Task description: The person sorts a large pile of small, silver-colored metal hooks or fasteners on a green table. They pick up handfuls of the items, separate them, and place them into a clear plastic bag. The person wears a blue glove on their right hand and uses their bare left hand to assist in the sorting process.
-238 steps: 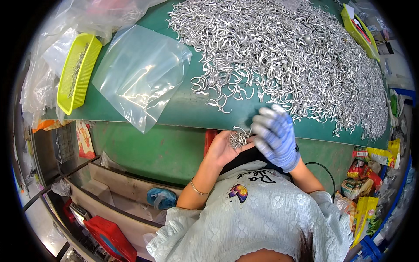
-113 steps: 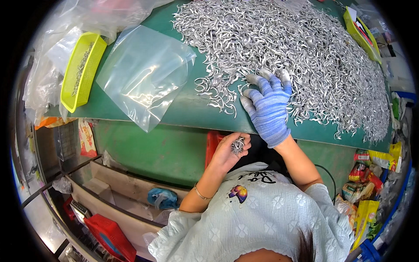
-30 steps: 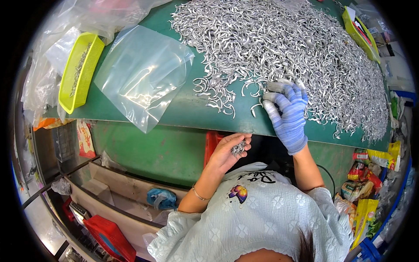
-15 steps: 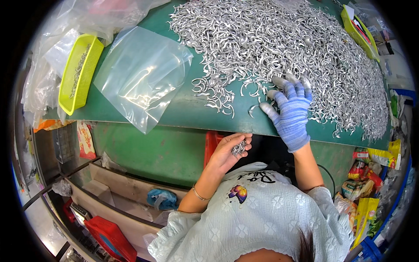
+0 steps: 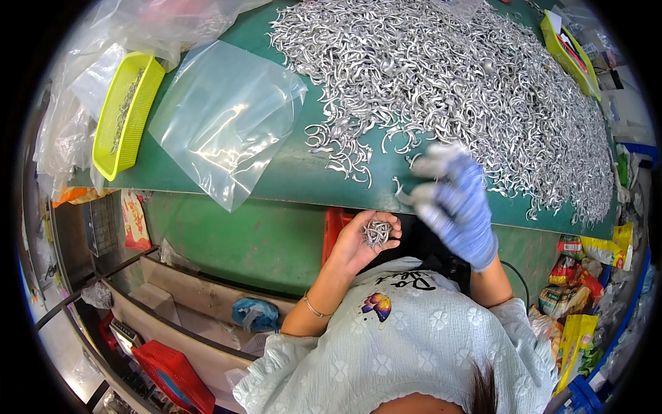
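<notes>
My left hand is bare and cupped just off the table's near edge. A small heap of curved silver metal pieces rests in its palm, with the fingers curled round it. My right hand, in a blue knitted glove with pale fingertips, is over the near edge of the table, blurred by motion. A single curved piece shows at its thumb; whether the fingers hold it I cannot tell. Beyond it spreads a large pile of the same metal pieces, with a loose cluster to its left.
A clear plastic bag lies flat on the green table. Left of it stands a yellow-green basket with some pieces inside. Another such basket sits at the far right. Below are a red crate and packets.
My right hand has drawn back from the pile toward me, its fingers now blurred. My left hand has opened a little, showing more of the metal pieces in its palm.
</notes>
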`<state>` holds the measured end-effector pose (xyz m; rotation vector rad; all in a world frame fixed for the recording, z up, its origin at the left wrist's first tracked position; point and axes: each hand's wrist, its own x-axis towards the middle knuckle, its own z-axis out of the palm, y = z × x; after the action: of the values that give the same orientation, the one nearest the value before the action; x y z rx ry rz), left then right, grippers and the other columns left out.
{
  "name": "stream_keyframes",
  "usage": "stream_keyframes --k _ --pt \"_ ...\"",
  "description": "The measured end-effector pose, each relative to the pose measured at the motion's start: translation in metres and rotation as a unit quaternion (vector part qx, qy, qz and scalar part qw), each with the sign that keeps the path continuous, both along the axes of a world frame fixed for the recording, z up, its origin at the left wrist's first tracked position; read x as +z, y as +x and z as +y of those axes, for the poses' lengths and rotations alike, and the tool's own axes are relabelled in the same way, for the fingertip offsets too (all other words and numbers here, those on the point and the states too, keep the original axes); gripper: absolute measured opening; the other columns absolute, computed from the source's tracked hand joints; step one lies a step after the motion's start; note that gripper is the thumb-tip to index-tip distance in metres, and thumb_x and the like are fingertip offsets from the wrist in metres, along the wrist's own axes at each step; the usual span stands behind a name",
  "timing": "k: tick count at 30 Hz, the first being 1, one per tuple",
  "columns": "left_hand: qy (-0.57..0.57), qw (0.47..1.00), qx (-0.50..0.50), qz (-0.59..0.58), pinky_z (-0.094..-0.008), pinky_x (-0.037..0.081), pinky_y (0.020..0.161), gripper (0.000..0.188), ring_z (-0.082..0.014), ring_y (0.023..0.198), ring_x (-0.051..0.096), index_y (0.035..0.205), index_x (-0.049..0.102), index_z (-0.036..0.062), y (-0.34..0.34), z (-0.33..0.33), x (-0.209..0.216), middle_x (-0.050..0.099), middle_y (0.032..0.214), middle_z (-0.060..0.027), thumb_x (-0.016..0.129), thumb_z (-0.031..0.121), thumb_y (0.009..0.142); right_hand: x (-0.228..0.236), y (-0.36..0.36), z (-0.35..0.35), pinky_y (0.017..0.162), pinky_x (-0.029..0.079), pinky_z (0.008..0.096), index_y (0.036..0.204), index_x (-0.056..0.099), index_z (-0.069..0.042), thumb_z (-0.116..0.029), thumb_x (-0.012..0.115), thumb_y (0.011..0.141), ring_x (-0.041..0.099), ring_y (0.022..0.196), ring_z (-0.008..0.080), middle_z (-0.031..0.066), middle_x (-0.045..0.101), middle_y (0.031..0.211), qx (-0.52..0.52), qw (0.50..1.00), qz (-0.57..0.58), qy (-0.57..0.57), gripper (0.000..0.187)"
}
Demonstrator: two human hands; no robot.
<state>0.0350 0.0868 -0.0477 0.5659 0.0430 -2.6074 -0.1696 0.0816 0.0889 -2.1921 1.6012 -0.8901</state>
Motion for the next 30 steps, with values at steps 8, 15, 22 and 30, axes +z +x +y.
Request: stream_keyframes --k 8,15,22,30 --pt "0.028 0.999 0.028 -0.004 -0.0333 0.053 0.068 0.03 -0.0227 0.084 0.061 0.099 0.066 -0.0014 0.0 0.001 -0.001 0.063 0.092 -0.0125 0.051 0.025 0.097 -0.023 0.002 -0.017 0.105 0.032 0.0456 0.097 0.067 -0.007 -0.024 0.068 0.079 0.053 0.114 0.0286 0.0084 0.061 0.112 0.014 1.0 0.002 -0.008 0.025" --pt "0.027 1.0 0.004 0.016 -0.0226 0.039 0.051 0.027 -0.014 0.069 0.05 0.088 0.063 0.0011 0.0 -0.001 0.004 0.054 0.078 -0.0067 0.054 0.025 0.098 -0.043 0.024 -0.052 0.103 0.031 0.0482 0.087 0.066 -0.009 -0.021 0.072 0.075 0.053 0.112 0.0293 0.0064 0.062 0.109 -0.113 0.979 0.153 -0.074 0.018" --pt "0.036 0.999 0.001 0.006 -0.0238 0.041 0.052 0.03 -0.0156 0.07 0.052 0.09 0.063 -0.0003 0.004 -0.002 0.011 0.056 0.081 -0.0092 0.052 0.026 0.099 -0.026 0.019 -0.035 0.104 0.03 0.0479 0.083 0.064 -0.011 -0.019 0.072 0.074 0.052 0.114 0.0298 0.0049 0.061 0.11 -0.088 0.991 0.082 -0.065 0.014" --pt "0.053 0.998 0.045 0.009 -0.0376 0.057 0.083 0.042 -0.0268 0.105 0.065 0.124 0.054 -0.0045 -0.006 -0.008 0.057 0.064 0.115 -0.0205 0.043 0.029 0.102 -0.011 0.014 0.009 0.105 0.033 0.051 0.094 0.067 -0.014 -0.029 0.07 0.077 0.048 0.123 0.0306 0.0072 0.06 0.118 0.126 0.992 0.025 0.017 0.023"
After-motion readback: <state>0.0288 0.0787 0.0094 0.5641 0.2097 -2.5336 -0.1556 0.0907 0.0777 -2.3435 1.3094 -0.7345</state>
